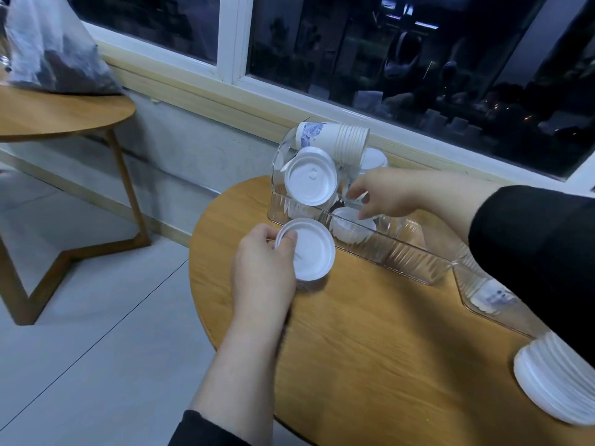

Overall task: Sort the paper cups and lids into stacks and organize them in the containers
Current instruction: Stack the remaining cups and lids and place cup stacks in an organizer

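A: Near first. Left hand?
B: Left hand (262, 267) grips a white lid (306, 249) by its rim, thumb on top, over the round wooden table (370, 349).
A: Right of it?
B: Stack of lids (553, 381) at the near right table edge, under the right sleeve.
A: Right hand?
B: Right hand (389, 196) reaches into the clear container (402, 252), fingers curled, pinching something; cannot tell what. A white cup (352, 225) sits just below its fingertips.
A: Beyond?
B: Another lid (310, 181) tilted, left of the right hand; stacked paper cups (335, 141) on their side behind it.
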Demonstrator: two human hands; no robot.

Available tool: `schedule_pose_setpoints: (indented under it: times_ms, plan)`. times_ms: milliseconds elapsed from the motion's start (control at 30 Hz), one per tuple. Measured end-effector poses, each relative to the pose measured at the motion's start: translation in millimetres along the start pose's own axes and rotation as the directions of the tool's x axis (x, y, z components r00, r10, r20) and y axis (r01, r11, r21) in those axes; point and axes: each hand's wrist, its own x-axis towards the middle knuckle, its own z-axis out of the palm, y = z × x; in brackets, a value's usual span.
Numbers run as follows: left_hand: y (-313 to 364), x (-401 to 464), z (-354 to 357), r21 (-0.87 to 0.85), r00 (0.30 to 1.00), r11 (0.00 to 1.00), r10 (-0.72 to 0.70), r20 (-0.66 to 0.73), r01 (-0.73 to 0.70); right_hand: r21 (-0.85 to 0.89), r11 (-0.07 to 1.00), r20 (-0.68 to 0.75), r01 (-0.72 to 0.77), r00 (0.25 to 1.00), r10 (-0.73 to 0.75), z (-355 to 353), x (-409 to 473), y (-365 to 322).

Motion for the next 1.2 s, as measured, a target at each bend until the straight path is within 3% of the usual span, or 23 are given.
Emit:
schedule_pose_setpoints:
  times_ms: [167,333,533,967,1200]
  plan:
    - [-3.0,4.4,3.7,-0.032,1.0,0.999,-0.007,0.028,0.008,-0.081,0.996,0.154,0.035,0.988,-0.022,16.0,24.9,-0.2]
    - [1.5,1.8,4.8,-0.022,0.999,1.0,-0.02,0.038,0.021,-0.077,0.994,0.203,0.079,0.977,-0.062,19.3,36.1,1.1]
    - [2.7,0.3,4.9,-0.012,0.999,1.0,-0.011,0.041,0.011,-0.153,0.988,0.208,0.022,0.978,0.01,25.7,34.6,1.7]
    - [14.2,-3.0,10.7,0.023,0.999,0.999,0.044,0.028,-0.045,-0.026,1.0,-0.158,-0.008,0.987,0.004,-6.0,-10.2,3.3]
    - [49.3,-37.9,-0.5,-0.108,0.992,0.987,0.125,0.024,-0.122,0.37,0.929,-0.356,-0.033,0.918,0.174,-15.9,-107.5,-3.8]
